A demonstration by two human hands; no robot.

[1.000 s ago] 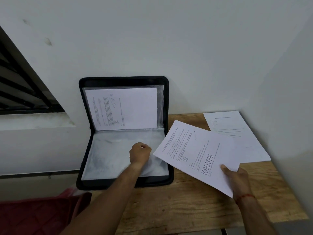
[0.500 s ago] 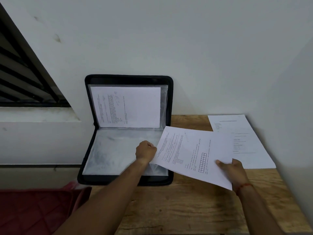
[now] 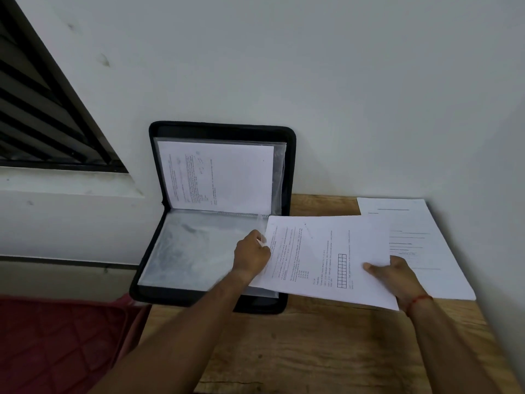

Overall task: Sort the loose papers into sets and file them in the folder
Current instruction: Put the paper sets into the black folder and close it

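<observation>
Right hand grips a printed sheet at its lower right corner, thumb on top; left hand pinches the right edge of a clear sleeve.
Sheet sits centre-right of frame, its left edge at the sleeve's opening beside the left knuckles; cannot tell whether it is inside yet. Black folder lies open centre-left, lower half on the wooden table, upper half leaning on the wall with a filed page. Pile of papers at right, partly under the held sheet. Red quilted cloth lower left.
</observation>
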